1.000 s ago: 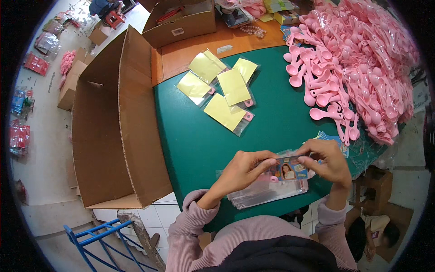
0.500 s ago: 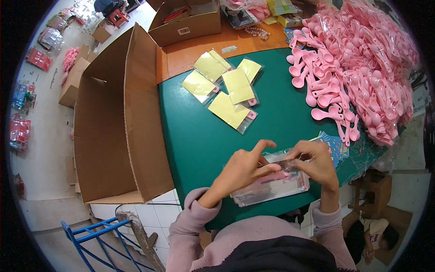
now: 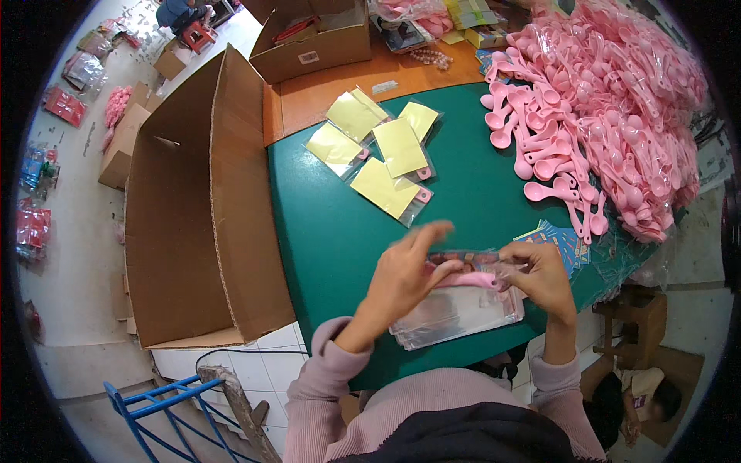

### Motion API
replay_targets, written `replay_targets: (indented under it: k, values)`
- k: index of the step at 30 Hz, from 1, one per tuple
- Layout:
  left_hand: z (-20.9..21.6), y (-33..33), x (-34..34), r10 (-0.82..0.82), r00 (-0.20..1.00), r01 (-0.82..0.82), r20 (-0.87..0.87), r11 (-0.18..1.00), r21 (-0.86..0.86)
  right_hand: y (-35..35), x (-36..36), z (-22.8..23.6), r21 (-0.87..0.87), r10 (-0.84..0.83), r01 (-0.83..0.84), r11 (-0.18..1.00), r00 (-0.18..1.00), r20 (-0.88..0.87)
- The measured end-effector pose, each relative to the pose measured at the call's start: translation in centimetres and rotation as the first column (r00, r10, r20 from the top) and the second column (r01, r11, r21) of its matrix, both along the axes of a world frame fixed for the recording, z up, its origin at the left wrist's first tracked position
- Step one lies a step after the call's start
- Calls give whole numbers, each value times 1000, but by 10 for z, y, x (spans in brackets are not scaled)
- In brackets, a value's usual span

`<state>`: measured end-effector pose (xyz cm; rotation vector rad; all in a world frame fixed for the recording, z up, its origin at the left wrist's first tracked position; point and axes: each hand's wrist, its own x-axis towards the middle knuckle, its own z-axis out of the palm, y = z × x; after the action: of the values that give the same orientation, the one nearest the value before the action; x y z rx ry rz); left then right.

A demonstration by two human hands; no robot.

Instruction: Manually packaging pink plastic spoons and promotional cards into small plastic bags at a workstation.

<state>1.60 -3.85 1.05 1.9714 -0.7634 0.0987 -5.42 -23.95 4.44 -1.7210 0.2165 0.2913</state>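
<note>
A clear plastic bag with a pink measuring spoon [image 3: 477, 280] and a dark-edged card [image 3: 472, 256] is raised between my hands. My right hand [image 3: 544, 276] pinches the bag's right end between thumb and fingers. My left hand [image 3: 403, 272] grips the left end, its thumb along the front; the index finger is lifted and slightly blurred, and its other fingers are hidden. Just below lies a stack of clear plastic bags [image 3: 463, 318] on the green table top [image 3: 324, 231]. Blue printed cards [image 3: 567, 245] are fanned out beyond my right hand.
Finished-looking yellow-backed packets [image 3: 384, 189] lie at the table's middle. Pink spoons [image 3: 544, 139] spread from a big bagged heap [image 3: 641, 116] at right. A tall open cardboard box [image 3: 251, 201] stands left, another box [image 3: 312, 50] behind. A blue metal frame [image 3: 166, 405] is at lower left.
The bag has been lifted and tilted above the stack, so the pink spoon and the card's edge show more. My left index finger has risen; my right hand keeps its pinch.
</note>
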Motion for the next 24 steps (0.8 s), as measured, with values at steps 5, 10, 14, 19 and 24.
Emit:
replay_targets:
  k: [5,10,14,19,24]
  values:
    - [31,-14,-32,48,966,-80,255,990,118,22,-4,-1,-246,-150,214,945,956,252]
    - [8,-21,-39,-44,996,45,79,999,-9,39,-10,-11,-173,-238,296,939,926,293]
    - [12,-21,-49,-64,944,3,324,983,184,37,-10,-16,-234,-227,308,922,920,319]
    - [18,-21,-63,-131,878,47,460,981,188,30,-21,-23,-214,-281,334,918,928,244]
    - [12,-7,-62,-231,721,-12,-653,938,-346,33,-27,-9,-535,-103,360,764,887,450]
